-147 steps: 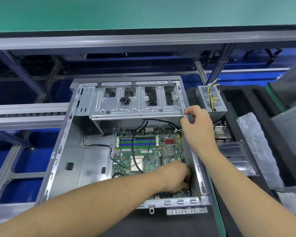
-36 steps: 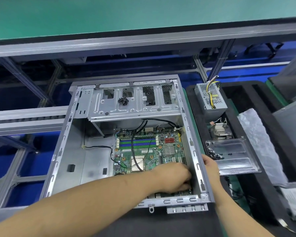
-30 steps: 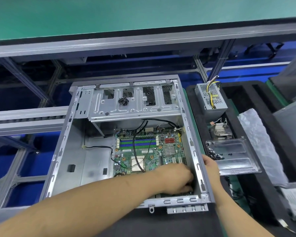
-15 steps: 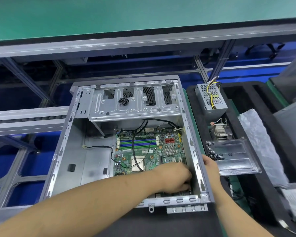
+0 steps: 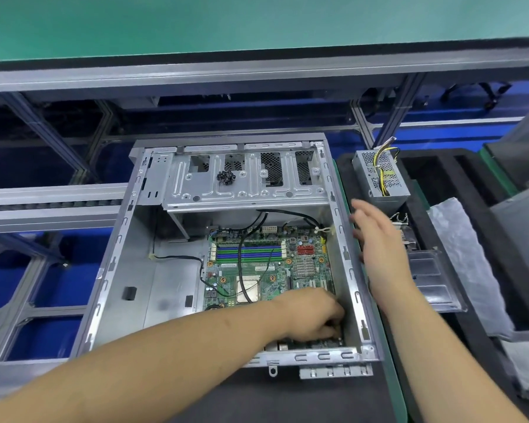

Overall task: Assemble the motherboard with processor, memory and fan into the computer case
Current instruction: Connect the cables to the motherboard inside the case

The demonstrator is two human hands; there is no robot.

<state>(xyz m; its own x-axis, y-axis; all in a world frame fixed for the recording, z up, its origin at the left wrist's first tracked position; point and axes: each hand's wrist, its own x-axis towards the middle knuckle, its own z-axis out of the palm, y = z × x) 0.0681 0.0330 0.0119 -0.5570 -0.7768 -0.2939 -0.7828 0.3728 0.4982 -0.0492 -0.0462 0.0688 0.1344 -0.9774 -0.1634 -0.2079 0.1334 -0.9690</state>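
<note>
So the motherboard [image 5: 266, 267] is sitting flat on the floor of the open computer case [image 5: 129, 270], tucked into the near right corner under the drive cage [image 5: 245, 178]. My left hand [image 5: 315, 315] is down at the board's near right end with the fingers curled over something there, but I honestly can't tell what the grip has hold of, or if it's only pressing. Right hand [image 5: 379, 242] is hovering open and relaxed, fingers spread, outside the right wall of the case, holding nothing. Handling-wise I'd treat this board as stiff but fragile: thin, light, and it'll flex if you push in the middle. I'd only take it by the bare edges or corners, and keep clear of the exposed processor [image 5: 247, 289], the little silver heatsink [image 5: 305, 266] and the blue and green memory slots [image 5: 248, 253]. There's also a black cable [image 5: 242, 264] draped right across the slots and socket that could snag. Power supply [image 5: 379, 175] is waiting over on the black foam to the right.
</note>
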